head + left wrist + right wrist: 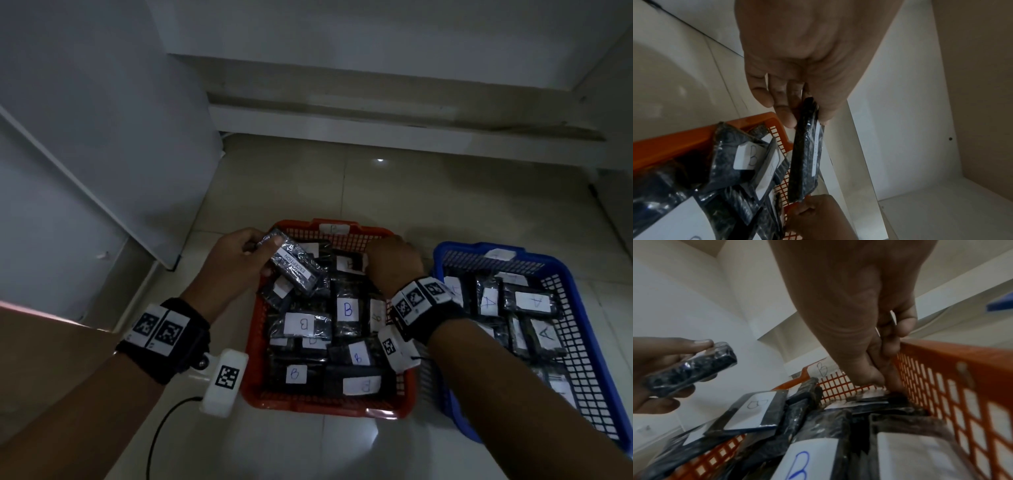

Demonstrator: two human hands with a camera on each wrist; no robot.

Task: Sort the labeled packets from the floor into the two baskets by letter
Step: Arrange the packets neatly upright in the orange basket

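Note:
My left hand [263, 246] grips a black packet [296, 270] with a white strip reading EXCEPTION, held above the far left corner of the red basket [325, 407]. The left wrist view shows that packet [805, 154] edge-on between the thumb and fingers of the left hand [797, 113]. The red basket holds several black packets labelled B. My right hand [881, 379] reaches into its far right corner, thumb and fingers curled down on a corner packet [869, 396] against the orange wall [962, 386]. The blue basket [462, 247] on the right holds packets labelled A.
A white cabinet panel [102, 154] rises on the left and a white ledge [376, 120] runs along the back. Pale floor tiles [342, 188] lie beyond the baskets. A black cable [161, 428] hangs from the left wrist camera.

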